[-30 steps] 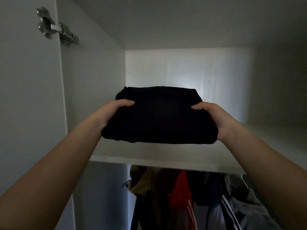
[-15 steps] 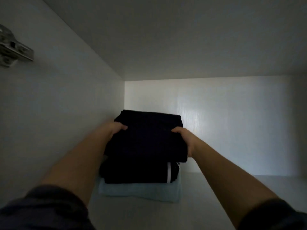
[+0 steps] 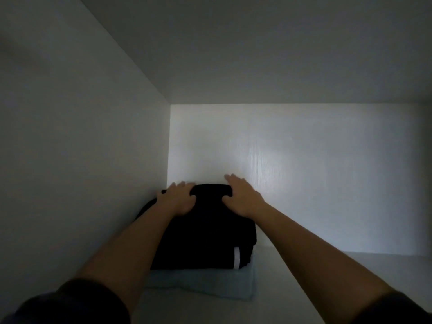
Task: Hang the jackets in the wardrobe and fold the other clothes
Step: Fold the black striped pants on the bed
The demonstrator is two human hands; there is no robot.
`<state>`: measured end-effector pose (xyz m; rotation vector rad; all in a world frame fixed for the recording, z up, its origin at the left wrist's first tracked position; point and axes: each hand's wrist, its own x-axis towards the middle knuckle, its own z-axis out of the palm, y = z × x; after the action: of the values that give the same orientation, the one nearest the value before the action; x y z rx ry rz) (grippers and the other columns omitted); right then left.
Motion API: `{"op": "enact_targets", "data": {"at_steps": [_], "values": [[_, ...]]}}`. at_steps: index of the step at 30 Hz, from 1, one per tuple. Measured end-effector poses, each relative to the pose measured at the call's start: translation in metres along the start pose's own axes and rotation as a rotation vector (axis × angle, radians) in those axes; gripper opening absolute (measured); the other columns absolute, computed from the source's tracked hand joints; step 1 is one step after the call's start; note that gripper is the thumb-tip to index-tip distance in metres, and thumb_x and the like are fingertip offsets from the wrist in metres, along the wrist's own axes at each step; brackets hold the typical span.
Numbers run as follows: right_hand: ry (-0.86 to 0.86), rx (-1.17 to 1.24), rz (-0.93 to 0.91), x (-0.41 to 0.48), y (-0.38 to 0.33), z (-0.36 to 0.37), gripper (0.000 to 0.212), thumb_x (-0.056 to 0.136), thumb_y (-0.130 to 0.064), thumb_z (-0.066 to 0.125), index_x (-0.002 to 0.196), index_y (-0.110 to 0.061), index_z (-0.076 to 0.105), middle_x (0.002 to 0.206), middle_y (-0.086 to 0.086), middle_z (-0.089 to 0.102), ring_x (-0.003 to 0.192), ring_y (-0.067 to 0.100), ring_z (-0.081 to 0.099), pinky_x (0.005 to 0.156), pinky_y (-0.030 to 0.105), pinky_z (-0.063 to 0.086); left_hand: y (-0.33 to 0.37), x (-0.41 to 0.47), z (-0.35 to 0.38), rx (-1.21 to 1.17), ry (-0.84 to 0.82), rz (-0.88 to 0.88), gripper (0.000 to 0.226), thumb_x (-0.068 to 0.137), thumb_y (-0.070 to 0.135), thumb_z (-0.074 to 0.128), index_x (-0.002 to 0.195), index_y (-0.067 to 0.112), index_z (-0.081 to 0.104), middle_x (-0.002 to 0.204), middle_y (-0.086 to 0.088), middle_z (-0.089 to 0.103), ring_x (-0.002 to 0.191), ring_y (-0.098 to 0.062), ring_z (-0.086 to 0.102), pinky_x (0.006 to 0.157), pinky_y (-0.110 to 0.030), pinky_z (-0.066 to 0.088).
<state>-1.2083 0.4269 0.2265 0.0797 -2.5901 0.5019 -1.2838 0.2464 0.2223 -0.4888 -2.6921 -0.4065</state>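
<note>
Both hands are down on the pile, deep in the wardrobe's top compartment. The left hand (image 3: 178, 199) lies flat on the folded black garment (image 3: 205, 220), fingers straight and spread towards the left side wall (image 3: 81, 160), gripping nothing. The right hand (image 3: 243, 198) matches it just beside, palm down on the same garment, fingers stretched out towards the back wall (image 3: 304, 171), thumb lying against the cloth. That black garment tops a stack in the back left corner of the shelf (image 3: 304, 277). Under it sits another dark piece showing a white stripe (image 3: 236, 257), though the line between the two is hard to make out in the gloom. At the bottom lies a pale blue folded item (image 3: 201, 282), its edge poking out in front.
</note>
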Motion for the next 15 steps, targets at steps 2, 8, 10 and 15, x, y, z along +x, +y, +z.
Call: {"op": "enact_targets", "data": {"at_steps": [2,8,10,15], "values": [[-0.258,-0.128,0.023,0.006,0.007,0.017,0.069,0.097,-0.05,0.034,0.153,-0.023,0.003,0.161,0.003,-0.002,0.147,0.028,-0.004,0.118,0.051,0.003,-0.002,0.006,0.019,0.014,-0.119,0.004,0.056,0.101,0.043,0.024,0.152,0.031,0.005,0.16,-0.003,0.003,0.146,-0.03,0.009,0.116,-0.055,0.01],[-0.444,0.132,0.162,0.01,0.029,0.042,0.072,0.098,-0.051,0.033,0.151,-0.026,-0.008,0.159,0.005,-0.015,0.147,0.028,-0.002,0.119,0.043,0.002,0.002,0.011,0.035,0.054,-0.182,-0.023,0.055,0.1,0.05,0.019,0.15,0.04,-0.001,0.16,0.002,-0.007,0.147,-0.028,-0.002,0.114,-0.057,0.003],[-0.43,0.252,0.153,0.0,0.028,0.037,0.07,0.099,-0.047,0.034,0.151,-0.024,-0.006,0.159,0.004,-0.015,0.147,0.025,-0.003,0.119,0.041,0.002,0.002,0.01,0.036,0.047,-0.157,-0.024,0.055,0.1,0.05,0.02,0.15,0.04,0.002,0.16,0.002,-0.003,0.147,-0.028,0.002,0.114,-0.056,0.005],[-0.364,0.345,0.006,-0.059,0.033,0.009,0.061,0.101,-0.046,0.024,0.153,-0.02,0.005,0.16,-0.001,0.0,0.147,0.015,0.004,0.119,0.031,0.003,0.007,-0.014,0.028,0.161,0.337,0.057,0.039,0.1,0.033,0.034,0.134,0.02,0.046,0.134,-0.005,0.055,0.115,-0.025,0.053,0.097,-0.037,0.037]]}}
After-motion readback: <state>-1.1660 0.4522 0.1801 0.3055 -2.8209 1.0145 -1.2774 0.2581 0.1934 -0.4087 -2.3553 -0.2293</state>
